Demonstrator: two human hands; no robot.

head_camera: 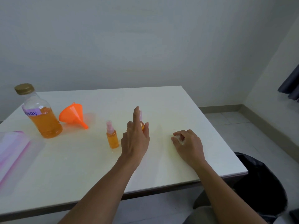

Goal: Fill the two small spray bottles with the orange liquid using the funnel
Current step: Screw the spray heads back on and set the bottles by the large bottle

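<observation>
While my left hand (135, 139) is wrapped round the held spray bottle (142, 124), with thumb and lower fingers curled on its orange body and the index finger sticking up alongside the pink pump head, my right hand (188, 143) sits on the table (161, 102) off to the right. Its fingertips are pinching a small clear piece (179, 139). I'd guess that's the overcap, but it's too blurry to swear to. The bottle looks like thin, smooth plastic, so I reckon it's light even when full, tippy on its narrow base, and slick if any liquid ran down it. I'd grip the round body rather than the pump, since that skinny neck looks like the weak spot. Just left of my left fingers the other spray bottle (112, 136) stands upright by itself, full of orange as far as I can tell, pink pump on. Further left the funnel (72, 114) lies on its side, a glossy, stiff-looking orange cone with its spout pointing back toward my fingers. Beyond it is the big bottle (42, 117), clear, gold screw cap on, purple label, roughly half orange liquid. A frosted plastic box (16, 146) with pink trim sits farthest left.
</observation>
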